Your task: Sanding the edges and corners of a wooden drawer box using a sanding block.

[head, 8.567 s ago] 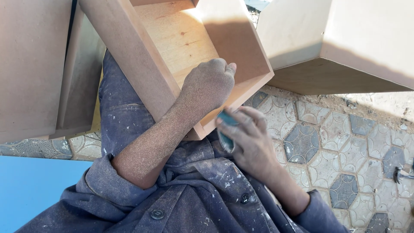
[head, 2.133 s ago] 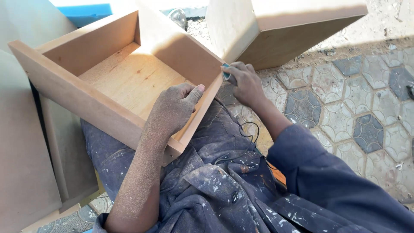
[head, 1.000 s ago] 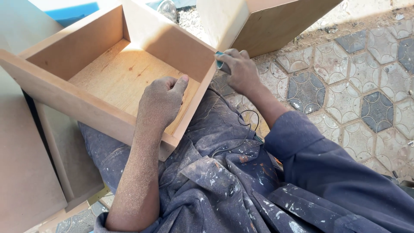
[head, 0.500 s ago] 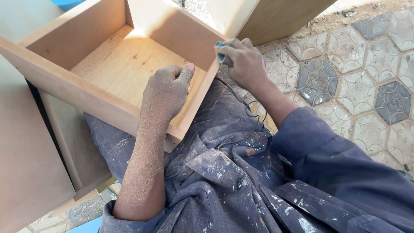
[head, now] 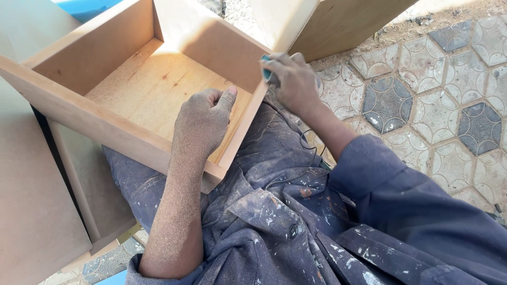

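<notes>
Drawer (head: 158, 89) resting tilted across the lap, open side up, one corner hanging over the thighs near the jacket (head: 274, 221). Left hand (head: 203, 124) closed in a loose fist over the near side wall, thumb lying along the top edge, knuckles inside; seemingly placed so to pin the box against the legs and stop it sliding under pressure from the other side. Forearm coated with fine dust.

Right hand (head: 296, 79) curled tight round a small blue-green pad (head: 266, 68), probably a folded sanding sheet, only a sliver showing between fingers. Pad pressed against the outer corner of the drawer, where the side wall meets the far wall. Grip fully closed on it, fingertips bearing down on the edge.

Inside the drawer: nothing but a bare, pale plywood bottom with a few small knots, half in sun, half in shadow from the far wall. No tools or scraps visible in it.

Beyond the right hand, a second box (head: 327, 24) of the same brown board, tipped on the floor, just beside the drawer corner; inside not visible. To the left, flat boards (head: 37, 211) leaning close against the leg. Patterned floor tiles (head: 422, 105) underneath, dusty. Thin dark cord (head: 306, 150) trailing over the lap below the right wrist.
</notes>
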